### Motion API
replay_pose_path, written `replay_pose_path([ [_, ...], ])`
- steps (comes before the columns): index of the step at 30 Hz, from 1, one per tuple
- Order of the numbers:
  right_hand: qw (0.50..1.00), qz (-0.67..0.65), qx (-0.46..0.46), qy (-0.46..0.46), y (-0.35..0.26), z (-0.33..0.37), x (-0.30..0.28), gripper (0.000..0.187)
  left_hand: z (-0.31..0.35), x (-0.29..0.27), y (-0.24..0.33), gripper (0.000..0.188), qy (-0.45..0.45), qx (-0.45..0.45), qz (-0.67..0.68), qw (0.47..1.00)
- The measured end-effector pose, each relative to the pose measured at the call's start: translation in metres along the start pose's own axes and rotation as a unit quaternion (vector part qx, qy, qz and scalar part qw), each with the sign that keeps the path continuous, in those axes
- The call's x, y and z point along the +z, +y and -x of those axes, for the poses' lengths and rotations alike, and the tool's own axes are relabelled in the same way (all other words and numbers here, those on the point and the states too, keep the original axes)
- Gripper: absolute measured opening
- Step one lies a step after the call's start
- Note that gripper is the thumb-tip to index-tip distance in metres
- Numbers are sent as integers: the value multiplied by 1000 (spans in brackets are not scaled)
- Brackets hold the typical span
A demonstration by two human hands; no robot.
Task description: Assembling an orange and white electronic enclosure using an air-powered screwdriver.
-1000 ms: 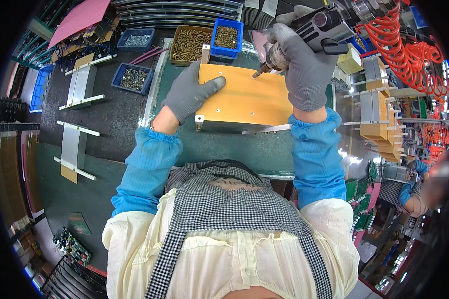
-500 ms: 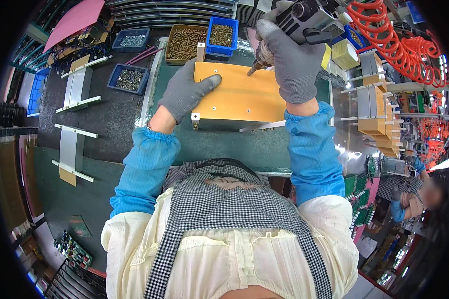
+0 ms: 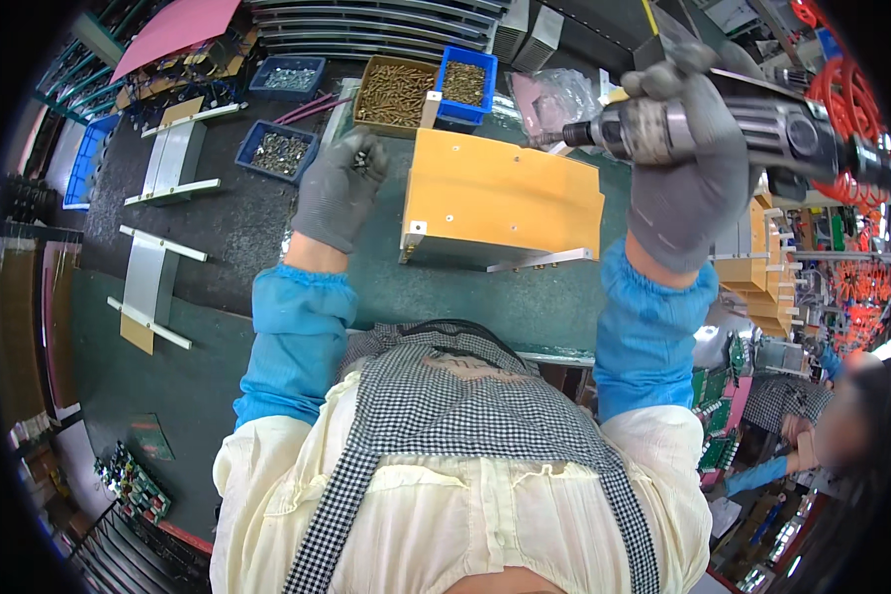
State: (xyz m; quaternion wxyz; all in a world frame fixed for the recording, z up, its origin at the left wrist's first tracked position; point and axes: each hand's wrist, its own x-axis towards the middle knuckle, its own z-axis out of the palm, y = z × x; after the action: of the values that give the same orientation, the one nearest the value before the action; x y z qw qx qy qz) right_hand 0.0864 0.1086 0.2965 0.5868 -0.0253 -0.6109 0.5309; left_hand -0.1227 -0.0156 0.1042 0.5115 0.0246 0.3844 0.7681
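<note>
A box-shaped assembly with an orange-yellow top panel (image 3: pixel 505 193) and pale metal end bars rests on the green mat; small screw heads dot the panel. Left of it, my left hand (image 3: pixel 335 193), in a grey glove, is raised clear of the panel. Its fingers curl round a few small shiny pieces that look like screws (image 3: pixel 365 156), partly hidden. My right hand (image 3: pixel 698 168), gloved too, grips a dark grey air screwdriver (image 3: pixel 653 131). The driver lies nearly level above the panel's far right corner, its tip pointing left and apart from the panel.
Behind the assembly stand a box of brass-coloured screws (image 3: pixel 394 91) and a blue bin (image 3: pixel 465 84) of small fasteners. Farther left are bins of silver hardware (image 3: pixel 277 150) and metal brackets (image 3: pixel 173 158). A red coiled hose (image 3: pixel 846 109) hangs at right; a co-worker (image 3: pixel 792 416) is beyond.
My left hand has lifted off the panel, moved left and curled its fingers. My right hand has swung the screwdriver up and right, from pointing down at the panel to nearly level.
</note>
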Motion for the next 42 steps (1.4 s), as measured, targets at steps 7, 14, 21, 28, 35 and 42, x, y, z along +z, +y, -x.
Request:
replay_pose_path([
  [7, 994, -85, 26, 61, 7, 23, 25, 36, 48, 12, 13, 33, -82, -11, 64, 994],
  [14, 999, -24, 44, 7, 19, 42, 49, 34, 67, 25, 14, 31, -138, -70, 55, 986],
  [21, 994, -79, 71, 23, 29, 52, 57, 35, 63, 35, 11, 36, -116, -103, -34, 987],
  [28, 995, -70, 64, 28, 27, 55, 57, 37, 66, 44, 13, 44, -85, -74, -165, 980],
  [35, 988, 76, 137, -10, 13, 57, 45, 38, 47, 19, 8, 36, -45, -39, -125, 990],
  [42, 991, 70, 117, -11, 20, 68, 49, 35, 59, 32, 2, 25, -75, -6, -242, 967],
])
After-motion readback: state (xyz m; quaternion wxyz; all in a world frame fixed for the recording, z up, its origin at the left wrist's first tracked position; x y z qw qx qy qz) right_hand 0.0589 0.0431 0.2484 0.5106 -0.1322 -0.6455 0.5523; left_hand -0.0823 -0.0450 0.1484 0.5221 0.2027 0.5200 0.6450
